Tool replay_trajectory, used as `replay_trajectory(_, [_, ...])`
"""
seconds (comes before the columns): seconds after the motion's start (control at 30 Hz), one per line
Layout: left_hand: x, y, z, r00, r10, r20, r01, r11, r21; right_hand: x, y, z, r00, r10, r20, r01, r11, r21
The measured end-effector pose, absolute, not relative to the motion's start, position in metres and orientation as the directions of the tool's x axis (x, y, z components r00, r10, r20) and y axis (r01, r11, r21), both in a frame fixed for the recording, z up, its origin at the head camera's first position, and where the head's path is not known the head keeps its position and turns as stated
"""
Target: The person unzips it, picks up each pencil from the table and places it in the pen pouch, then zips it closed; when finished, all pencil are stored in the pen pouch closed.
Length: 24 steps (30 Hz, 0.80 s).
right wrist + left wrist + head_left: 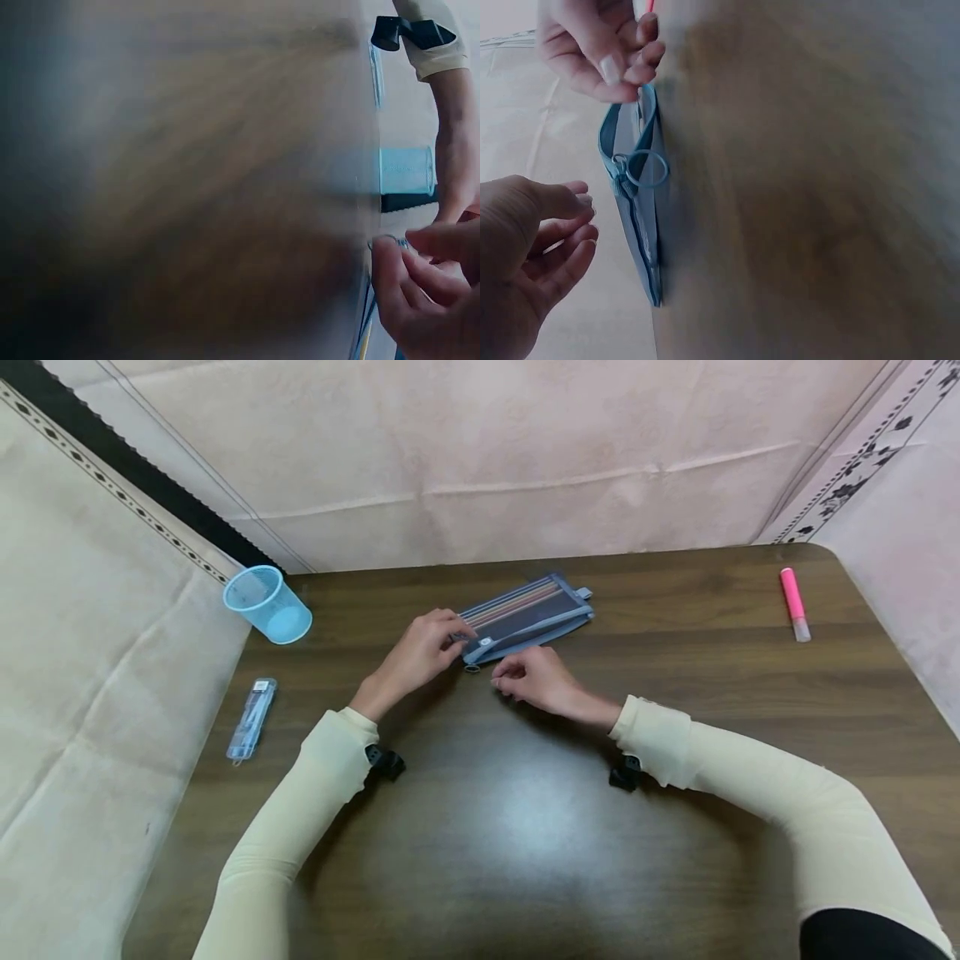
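Observation:
A blue zip pencil case [525, 610] with a striped see-through face lies on the table between both hands. My left hand [423, 652] is at its left end, fingers relaxed; in the left wrist view those fingers hang beside the case, apart from it. In front of the near edge is my right hand [540, 679], thumb and fingers loosely curled, with nothing visible in them. A round zipper ring [646, 169] hangs at the case's corner, and the zip gapes on one side of it.
A light blue mesh cup [270, 604] stands at the back left. Nearer lies a slim, clear blue case [252, 718]. At the back right is a pink highlighter [793, 603]. White cloth [487, 460] hangs behind the wooden table [510, 827].

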State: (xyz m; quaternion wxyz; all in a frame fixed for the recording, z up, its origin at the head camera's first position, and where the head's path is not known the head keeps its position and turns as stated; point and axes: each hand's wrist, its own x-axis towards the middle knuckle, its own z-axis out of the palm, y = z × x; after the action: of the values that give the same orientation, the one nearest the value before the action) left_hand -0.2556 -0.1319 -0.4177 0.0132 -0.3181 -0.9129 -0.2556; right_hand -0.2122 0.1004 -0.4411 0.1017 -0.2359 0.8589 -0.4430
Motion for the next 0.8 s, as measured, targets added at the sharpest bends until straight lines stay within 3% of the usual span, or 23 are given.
replay_trajectory(0.2, [-0.25, -0.138, -0.418, -0.802, 0.576, 0.161, 0.587, 0.707, 0.395, -0.219, 0.09, -0.437, -0.837, -0.519, 0.174, -0.503, 0.601, -0.622])
replay_trajectory(0.43, [-0.25, -0.14, -0.423, -0.775, 0.621, 0.119, 0.623, 0.718, 0.308, -0.225, 0.08, -0.437, -0.83, -0.548, 0.108, -0.501, 0.645, -0.577])
replay_trajectory(0.8, [-0.249, -0.137, -0.43, -0.739, 0.656, 0.156, 0.672, 0.701, 0.237, -0.229, 0.07, -0.437, -0.845, -0.527, 0.094, -0.478, 0.663, -0.577])
